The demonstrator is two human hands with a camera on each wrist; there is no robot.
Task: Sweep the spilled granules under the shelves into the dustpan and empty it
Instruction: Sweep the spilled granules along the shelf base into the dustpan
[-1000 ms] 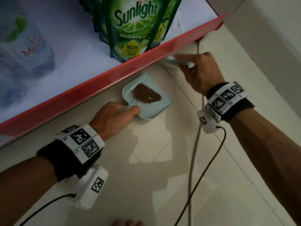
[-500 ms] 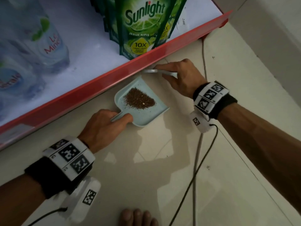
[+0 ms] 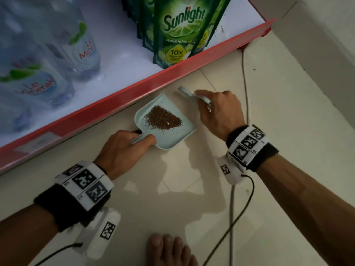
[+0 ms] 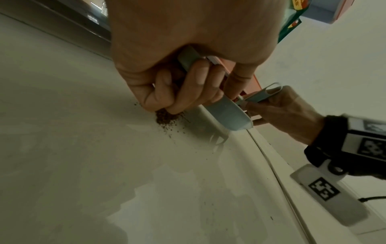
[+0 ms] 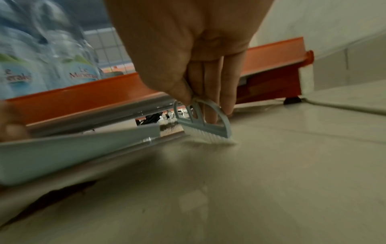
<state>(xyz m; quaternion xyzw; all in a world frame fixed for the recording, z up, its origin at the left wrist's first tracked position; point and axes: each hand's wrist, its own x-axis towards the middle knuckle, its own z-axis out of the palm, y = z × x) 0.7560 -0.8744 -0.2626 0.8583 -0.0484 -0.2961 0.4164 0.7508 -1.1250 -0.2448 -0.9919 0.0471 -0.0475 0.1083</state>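
Note:
A light blue dustpan (image 3: 184, 136) lies on the floor tiles just in front of the red shelf edge, with a heap of brown granules (image 3: 163, 120) in it. My left hand (image 3: 141, 140) grips its handle (image 4: 225, 112). A small clump of granules (image 4: 165, 118) lies on the floor by my left fingertips. My right hand (image 3: 203, 98) pinches a small light blue brush (image 3: 185, 91) beside the pan's far right corner. In the right wrist view the brush (image 5: 205, 130) has its white bristles on the floor, next to the dustpan (image 5: 62, 151).
The red shelf edge (image 3: 134, 93) overhangs the floor; on the shelf stand green Sunlight pouches (image 3: 180, 31) and water bottles (image 3: 38, 77). A grey cable (image 3: 245, 77) runs along the floor on the right. A wall (image 3: 317, 25) closes the right side. My bare foot (image 3: 169, 248) is near.
My right hand has drawn the brush out from the shelf edge to the pan's far corner. My left hand keeps its hold on the pan handle. The head view has shifted.

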